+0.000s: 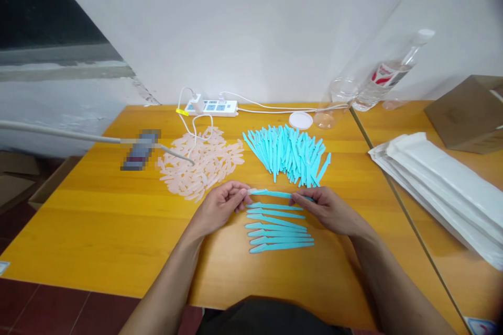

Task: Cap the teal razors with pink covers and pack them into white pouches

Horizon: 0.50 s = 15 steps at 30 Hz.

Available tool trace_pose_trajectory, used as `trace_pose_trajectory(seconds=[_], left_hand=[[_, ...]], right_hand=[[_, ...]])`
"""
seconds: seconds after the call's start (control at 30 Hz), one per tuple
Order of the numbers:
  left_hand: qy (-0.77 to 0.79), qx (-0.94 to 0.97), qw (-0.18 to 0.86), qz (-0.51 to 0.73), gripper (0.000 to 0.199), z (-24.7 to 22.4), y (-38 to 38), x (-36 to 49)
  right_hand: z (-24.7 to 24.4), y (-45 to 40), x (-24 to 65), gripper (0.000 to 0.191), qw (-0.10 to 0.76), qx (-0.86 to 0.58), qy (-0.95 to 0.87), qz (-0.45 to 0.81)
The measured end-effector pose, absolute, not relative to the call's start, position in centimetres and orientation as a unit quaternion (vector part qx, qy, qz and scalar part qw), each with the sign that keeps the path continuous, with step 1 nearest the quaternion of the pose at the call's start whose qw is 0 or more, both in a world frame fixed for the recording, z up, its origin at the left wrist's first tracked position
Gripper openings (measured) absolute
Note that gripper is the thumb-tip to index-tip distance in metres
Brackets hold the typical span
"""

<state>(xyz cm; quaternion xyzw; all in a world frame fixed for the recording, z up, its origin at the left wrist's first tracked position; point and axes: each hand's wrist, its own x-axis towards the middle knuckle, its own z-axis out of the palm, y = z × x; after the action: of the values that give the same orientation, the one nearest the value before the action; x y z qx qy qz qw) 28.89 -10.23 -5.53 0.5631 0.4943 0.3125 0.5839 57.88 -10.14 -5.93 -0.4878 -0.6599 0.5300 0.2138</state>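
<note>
Between my two hands a turquoise eyebrow razor [275, 194] is held level above the table. My right hand [328, 208] pinches its handle end. At the blade end, my left hand [222, 204] pinches a pale translucent cap [251, 191], which meets the razor there; how far it covers the blade is hard to make out. Below them lies a column of several turquoise razors [281, 233], blade ends to the left. A dense heap of turquoise razors [288, 152] spreads beyond my right hand. Beyond my left hand is a wide pile of pale pink caps [200, 162].
A white power strip [212, 108] with cords sits against the wall. A cord crosses the pile of caps, near a phone-like blurred object [140, 149]. At the back right stand a clear jar [334, 104], its white lid [301, 120], a bottle [387, 78], white packages [428, 178] and a cardboard box [467, 115].
</note>
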Motion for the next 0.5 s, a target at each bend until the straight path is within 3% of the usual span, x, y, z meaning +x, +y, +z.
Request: trace_pose_trajectory(seconds=[0.17, 0.37, 0.5], left_hand=[[0.488, 0.593, 0.561, 0.308, 0.034, -5.9, -9.9, 29.7], [0.523, 0.715, 0.369, 0.282, 0.024, -7.3, -9.5, 29.2], [0.486, 0.780, 0.306, 0.249, 0.021, -7.9, -10.2, 29.2]], right_hand=[[-5.8, -10.0, 56.8, 0.050, 0.220, -0.483, -0.706, 0.469], [-6.6, -10.2, 56.2, 0.032, 0.209, -0.523, -0.784, 0.263], [-7.0, -10.5, 56.3, 0.032, 0.178, -0.519, -0.802, 0.236]])
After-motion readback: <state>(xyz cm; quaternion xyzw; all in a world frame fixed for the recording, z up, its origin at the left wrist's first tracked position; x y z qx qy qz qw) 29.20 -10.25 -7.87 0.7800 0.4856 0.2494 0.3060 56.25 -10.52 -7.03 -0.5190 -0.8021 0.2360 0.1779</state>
